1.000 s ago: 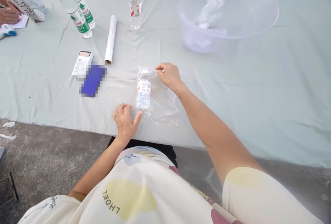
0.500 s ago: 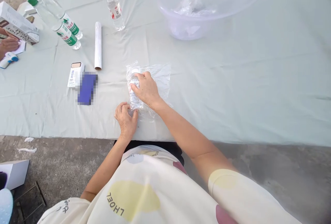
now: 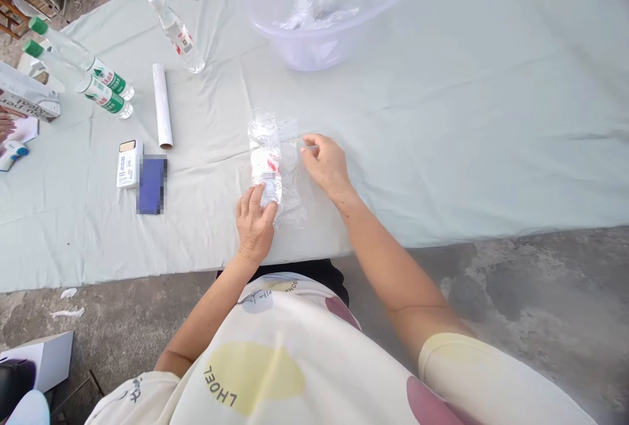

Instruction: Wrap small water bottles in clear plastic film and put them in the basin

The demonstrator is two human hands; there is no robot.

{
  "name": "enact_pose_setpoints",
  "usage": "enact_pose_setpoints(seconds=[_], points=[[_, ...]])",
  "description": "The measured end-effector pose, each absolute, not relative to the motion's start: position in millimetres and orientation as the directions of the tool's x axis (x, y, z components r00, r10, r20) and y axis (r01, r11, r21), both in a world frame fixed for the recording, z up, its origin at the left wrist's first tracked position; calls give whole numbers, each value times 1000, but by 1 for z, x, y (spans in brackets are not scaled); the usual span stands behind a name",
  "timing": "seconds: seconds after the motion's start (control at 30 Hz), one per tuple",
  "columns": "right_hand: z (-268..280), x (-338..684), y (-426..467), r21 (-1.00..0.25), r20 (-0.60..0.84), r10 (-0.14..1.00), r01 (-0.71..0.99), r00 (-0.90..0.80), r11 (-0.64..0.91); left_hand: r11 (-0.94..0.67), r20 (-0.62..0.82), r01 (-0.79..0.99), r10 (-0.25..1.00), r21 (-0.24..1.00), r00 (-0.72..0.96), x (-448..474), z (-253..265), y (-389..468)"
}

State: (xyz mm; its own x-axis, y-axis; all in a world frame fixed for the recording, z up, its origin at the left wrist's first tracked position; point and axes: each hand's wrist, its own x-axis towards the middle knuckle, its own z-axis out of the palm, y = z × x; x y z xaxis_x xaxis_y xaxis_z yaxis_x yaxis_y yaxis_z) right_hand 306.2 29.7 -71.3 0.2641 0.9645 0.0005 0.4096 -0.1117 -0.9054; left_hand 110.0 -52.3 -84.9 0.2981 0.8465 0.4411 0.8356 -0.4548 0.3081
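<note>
Wrapping seems the step: the left hand, fingers loose, touches the bottle just ahead, inside film. Whether the right hand pinches film, I cannot tell; another turn calls for tautness.

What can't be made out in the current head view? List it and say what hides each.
All in the head view:
Clear plastic bottle amid transparent film: lower end, partly behind the left hand.
Right hand: whether it touches the film, too fine to tell.
Flat blue rectangular item: surface, lost to pixelation.
Translucent lilac plastic basin: far rim, cut off by the top edge.
</note>
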Motion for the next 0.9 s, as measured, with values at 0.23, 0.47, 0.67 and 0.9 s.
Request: enact_pose_setpoints(seconds=[0.23, 0.47, 0.67, 0.9], points=[[-69, 337, 44, -935, 146, 934, 354, 326, 23, -746, 317, 660, 650, 91, 691, 164, -79, -61], [-55, 325, 81, -930, 63, 998, 362, -26, 68, -859, 164, 426, 481, 284, 861, 191, -58, -70], [-67, 346, 73, -997, -72, 996, 6, -52, -72, -641, 416, 519, 765, 566, 491, 171, -47, -71], [-71, 340, 70, -989, 36, 994, -140, 105, 50, -199, 93, 725, 979, 660, 184, 165, -71, -69]])
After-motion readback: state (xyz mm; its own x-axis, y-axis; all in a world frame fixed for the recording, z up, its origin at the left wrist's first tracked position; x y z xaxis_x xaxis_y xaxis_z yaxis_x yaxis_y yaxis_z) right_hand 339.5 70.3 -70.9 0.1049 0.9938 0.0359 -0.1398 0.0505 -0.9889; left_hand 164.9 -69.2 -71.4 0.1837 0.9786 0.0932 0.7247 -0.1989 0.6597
